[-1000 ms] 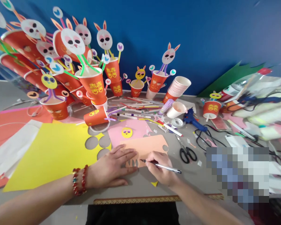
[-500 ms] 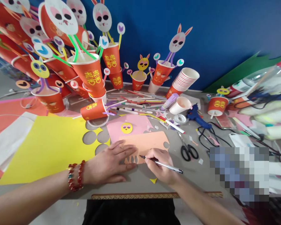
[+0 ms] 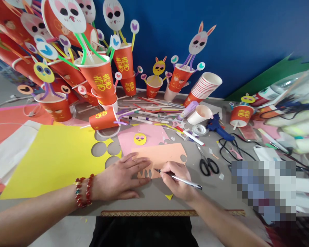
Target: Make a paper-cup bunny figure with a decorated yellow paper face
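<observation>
The person is using two bare hands, and these hands are staying apart from each other, with a small space between them. The left hand is lying flat with its fingers spread, and it is gripping nothing; its fingers are pressing on the left part of a pale orange sheet, while its thumb is resting on the grey table. The right hand is closing around a pen, and the pen tip is pointing down at the sheet, just beside a row of narrow cut holes between the two hands. Whether the tip is touching the paper, one cannot tell.

Beyond the left fingertips, a yellow round face is lying on a pink sheet, which the orange sheet is partly covering. To the left of the left hand, a big yellow sheet with round holes is spreading, and the left forearm is crossing its near edge. Two beaded bracelets are circling the left wrist. To the right of the right hand, black-handled scissors are lying near it, and farther beyond them a blue glue gun is resting. On the near side of the right hand, a small yellow scrap is lying.
</observation>
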`<action>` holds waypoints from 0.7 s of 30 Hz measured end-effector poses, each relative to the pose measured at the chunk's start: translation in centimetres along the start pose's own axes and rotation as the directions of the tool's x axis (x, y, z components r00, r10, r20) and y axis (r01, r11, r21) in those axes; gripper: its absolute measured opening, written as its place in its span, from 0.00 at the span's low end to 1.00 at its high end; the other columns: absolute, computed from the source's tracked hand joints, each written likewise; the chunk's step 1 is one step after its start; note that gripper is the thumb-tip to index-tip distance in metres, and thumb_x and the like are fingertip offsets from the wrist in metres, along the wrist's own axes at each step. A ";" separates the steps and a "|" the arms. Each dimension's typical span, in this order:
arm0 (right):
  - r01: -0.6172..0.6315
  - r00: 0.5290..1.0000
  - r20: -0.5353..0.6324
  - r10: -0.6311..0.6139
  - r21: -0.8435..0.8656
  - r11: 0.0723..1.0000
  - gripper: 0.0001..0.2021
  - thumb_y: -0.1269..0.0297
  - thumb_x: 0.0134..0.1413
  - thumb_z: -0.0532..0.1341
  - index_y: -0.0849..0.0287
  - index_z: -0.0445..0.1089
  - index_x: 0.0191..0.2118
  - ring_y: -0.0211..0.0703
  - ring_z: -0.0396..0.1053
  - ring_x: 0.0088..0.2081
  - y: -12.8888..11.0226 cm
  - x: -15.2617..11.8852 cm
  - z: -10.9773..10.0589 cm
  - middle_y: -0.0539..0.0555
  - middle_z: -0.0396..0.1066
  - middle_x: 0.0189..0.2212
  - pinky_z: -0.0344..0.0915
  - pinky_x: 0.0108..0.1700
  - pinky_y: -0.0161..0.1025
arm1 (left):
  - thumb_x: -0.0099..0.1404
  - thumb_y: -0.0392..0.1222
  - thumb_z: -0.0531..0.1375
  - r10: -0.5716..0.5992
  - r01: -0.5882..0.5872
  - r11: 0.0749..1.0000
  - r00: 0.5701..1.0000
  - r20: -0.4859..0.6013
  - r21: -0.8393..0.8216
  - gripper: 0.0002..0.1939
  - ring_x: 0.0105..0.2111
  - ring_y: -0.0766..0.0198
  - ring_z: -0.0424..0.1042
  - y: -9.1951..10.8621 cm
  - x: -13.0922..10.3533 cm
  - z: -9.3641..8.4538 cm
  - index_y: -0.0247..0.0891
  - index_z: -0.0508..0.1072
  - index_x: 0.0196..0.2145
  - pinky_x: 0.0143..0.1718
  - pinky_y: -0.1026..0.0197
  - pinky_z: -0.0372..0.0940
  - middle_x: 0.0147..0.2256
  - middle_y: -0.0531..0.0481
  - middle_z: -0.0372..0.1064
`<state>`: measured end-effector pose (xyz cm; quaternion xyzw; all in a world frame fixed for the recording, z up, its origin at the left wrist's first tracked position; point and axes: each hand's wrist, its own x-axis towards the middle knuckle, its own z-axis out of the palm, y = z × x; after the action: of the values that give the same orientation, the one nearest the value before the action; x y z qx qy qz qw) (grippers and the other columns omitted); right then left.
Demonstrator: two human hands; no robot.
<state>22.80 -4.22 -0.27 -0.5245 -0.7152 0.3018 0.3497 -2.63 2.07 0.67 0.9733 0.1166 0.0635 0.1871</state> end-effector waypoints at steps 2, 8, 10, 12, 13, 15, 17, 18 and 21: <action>0.003 1.000 -0.010 -0.003 0.008 1.000 0.10 0.69 0.58 0.55 0.53 0.62 0.26 0.38 0.61 0.21 0.0 0.0 0.0 0.47 0.65 0.19 0.58 0.27 0.36 | 0.69 0.53 0.58 -0.002 0.002 1.000 1.000 0.009 0.007 0.26 0.67 0.47 0.52 0.0 0.0 0.0 0.47 0.64 0.62 0.68 0.37 0.42 0.68 0.40 0.51; 0.000 1.000 -0.006 0.000 -0.009 1.000 0.10 0.70 0.58 0.55 0.54 0.62 0.25 0.38 0.61 0.21 -0.1 0.1 -0.1 0.47 0.65 0.19 0.58 0.27 0.36 | 0.69 0.53 0.59 0.001 -0.001 1.000 1.000 0.003 0.003 0.26 0.67 0.46 0.52 0.0 0.0 -0.1 0.47 0.65 0.62 0.68 0.38 0.42 0.68 0.40 0.51; 0.001 1.000 -0.004 -0.001 -0.009 1.000 0.10 0.70 0.58 0.55 0.54 0.62 0.25 0.38 0.62 0.22 -0.1 0.1 -0.1 0.47 0.65 0.19 0.58 0.27 0.36 | 0.69 0.54 0.58 0.003 -0.003 1.000 1.000 0.021 0.003 0.26 0.67 0.46 0.52 0.0 0.0 -0.2 0.47 0.65 0.62 0.68 0.37 0.42 0.69 0.39 0.51; 0.004 1.000 -0.003 -0.004 -0.002 1.000 0.10 0.70 0.58 0.55 0.54 0.62 0.25 0.38 0.62 0.22 -0.1 0.1 -0.1 0.47 0.66 0.19 0.58 0.28 0.36 | 0.69 0.54 0.58 0.005 -0.005 1.000 1.000 0.028 0.003 0.26 0.68 0.46 0.51 0.0 0.0 -0.2 0.47 0.65 0.62 0.68 0.37 0.42 0.69 0.39 0.51; 0.006 1.000 -0.005 -0.006 -0.001 1.000 0.10 0.70 0.58 0.55 0.54 0.62 0.26 0.38 0.62 0.22 -0.1 0.1 -0.1 0.47 0.66 0.20 0.58 0.28 0.36 | 0.69 0.54 0.58 0.005 -0.005 1.000 1.000 0.020 0.001 0.26 0.68 0.46 0.52 0.0 0.0 -0.2 0.47 0.65 0.62 0.68 0.37 0.42 0.69 0.39 0.50; 0.014 1.000 -0.007 -0.014 -0.002 1.000 0.10 0.70 0.58 0.55 0.54 0.62 0.26 0.37 0.62 0.22 0.0 0.0 0.0 0.47 0.66 0.20 0.58 0.28 0.35 | 0.69 0.53 0.58 0.004 -0.004 1.000 1.000 -0.007 -0.006 0.26 0.67 0.46 0.53 -0.1 0.0 -0.1 0.47 0.65 0.62 0.68 0.38 0.42 0.69 0.40 0.51; 0.031 0.999 -0.013 -0.031 -0.002 1.000 0.10 0.71 0.58 0.56 0.54 0.62 0.26 0.37 0.61 0.22 0.0 0.0 0.0 0.46 0.65 0.19 0.57 0.27 0.35 | 0.69 0.53 0.58 0.009 -0.009 1.000 1.000 -0.025 -0.008 0.25 0.67 0.46 0.54 -0.1 0.0 -0.1 0.46 0.66 0.61 0.68 0.38 0.42 0.69 0.40 0.51; 0.041 0.999 -0.020 -0.041 0.000 0.999 0.10 0.71 0.58 0.56 0.54 0.62 0.26 0.37 0.61 0.22 0.0 0.1 0.0 0.46 0.65 0.19 0.57 0.27 0.35 | 0.70 0.53 0.58 0.011 -0.011 1.000 1.000 -0.025 -0.007 0.25 0.67 0.46 0.54 -0.1 0.0 -0.1 0.46 0.66 0.61 0.68 0.38 0.42 0.68 0.40 0.51; 0.068 0.997 -0.035 -0.067 0.014 0.998 0.10 0.72 0.58 0.55 0.55 0.61 0.26 0.36 0.61 0.22 0.0 0.2 0.0 0.46 0.65 0.20 0.57 0.27 0.35 | 0.70 0.54 0.57 0.014 -0.014 1.000 1.000 -0.010 0.000 0.25 0.67 0.46 0.53 -0.1 0.0 -0.1 0.46 0.66 0.61 0.68 0.39 0.42 0.68 0.39 0.52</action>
<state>22.73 -4.05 -0.28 -0.5025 -0.7240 0.2862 0.3759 -2.65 2.20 0.73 0.9737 0.1110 0.0696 0.1862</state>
